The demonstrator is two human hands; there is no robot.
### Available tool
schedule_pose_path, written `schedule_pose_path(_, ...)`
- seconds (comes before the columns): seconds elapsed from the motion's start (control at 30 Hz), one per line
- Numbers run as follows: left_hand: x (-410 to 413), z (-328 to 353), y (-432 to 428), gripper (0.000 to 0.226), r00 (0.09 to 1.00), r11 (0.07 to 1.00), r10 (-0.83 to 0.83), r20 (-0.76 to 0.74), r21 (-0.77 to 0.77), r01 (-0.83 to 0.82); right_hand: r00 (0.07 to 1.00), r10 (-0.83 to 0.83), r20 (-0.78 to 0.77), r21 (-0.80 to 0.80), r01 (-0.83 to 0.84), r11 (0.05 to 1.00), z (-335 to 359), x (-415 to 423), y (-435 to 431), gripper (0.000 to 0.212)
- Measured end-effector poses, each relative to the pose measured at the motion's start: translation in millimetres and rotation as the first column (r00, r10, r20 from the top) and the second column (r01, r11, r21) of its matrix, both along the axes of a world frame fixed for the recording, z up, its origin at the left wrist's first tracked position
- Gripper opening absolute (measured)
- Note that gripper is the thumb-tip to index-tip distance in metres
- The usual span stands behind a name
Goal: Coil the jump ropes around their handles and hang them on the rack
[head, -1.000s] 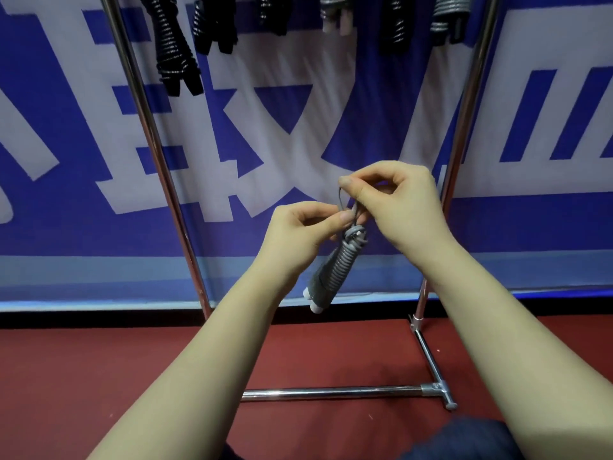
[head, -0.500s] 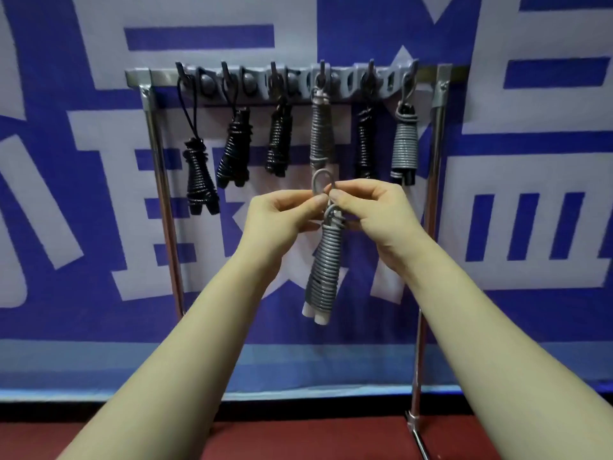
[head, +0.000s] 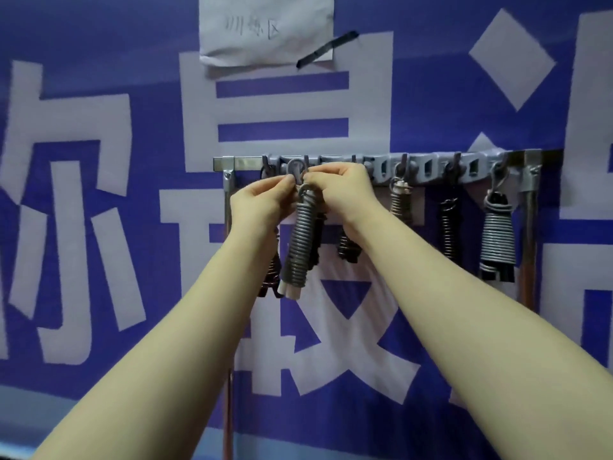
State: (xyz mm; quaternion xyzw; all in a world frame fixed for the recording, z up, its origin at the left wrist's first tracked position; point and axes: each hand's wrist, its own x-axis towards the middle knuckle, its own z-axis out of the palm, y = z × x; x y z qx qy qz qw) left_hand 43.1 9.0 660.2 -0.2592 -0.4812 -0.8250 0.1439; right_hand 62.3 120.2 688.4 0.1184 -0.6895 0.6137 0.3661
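A grey jump rope [head: 300, 242], coiled tightly round its white-tipped handles, hangs straight down between my hands. My left hand [head: 262, 202] and my right hand [head: 338, 190] both pinch the small rope loop at its top, held up against a hook near the left end of the grey rack bar [head: 428, 169]. Several coiled ropes hang from the bar's hooks: black ones partly hidden behind my hands, a grey one [head: 399, 202], a black one [head: 449, 227] and a wide grey one [head: 496, 239] at the right.
The rack's chrome uprights stand at the left [head: 228, 410] and the right [head: 527, 247]. Behind is a blue banner with large white characters. A sheet of paper [head: 265, 28] is taped to it above the rack.
My view has risen and closed in on the rack. Both hands have carried the coiled grey rope up from chest height to the left hooks of the bar.
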Motion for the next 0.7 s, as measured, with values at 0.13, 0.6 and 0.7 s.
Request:
schedule_pose_path(0.13,-35,22,-16,0.002,0.998,0.996,0.062,0.029,0.057,-0.063,1.000,0.005,0.011,0.001,-0.005,1.000,21,-41,-25,0.007)
schedule_pose_path(0.6,-112,27,-13,0.009,0.974,0.985,0.174,0.143,-0.008,-0.174,0.942,-0.329,0.061,0.157,0.317,0.935,30,-112,-33,0.030)
schedule_pose_path(0.7,-110,22,-13,0.009,0.985,0.991,0.118,0.128,0.042,-0.124,0.945,-0.326,0.017,0.169,0.319,0.933,22,-110,-30,0.019)
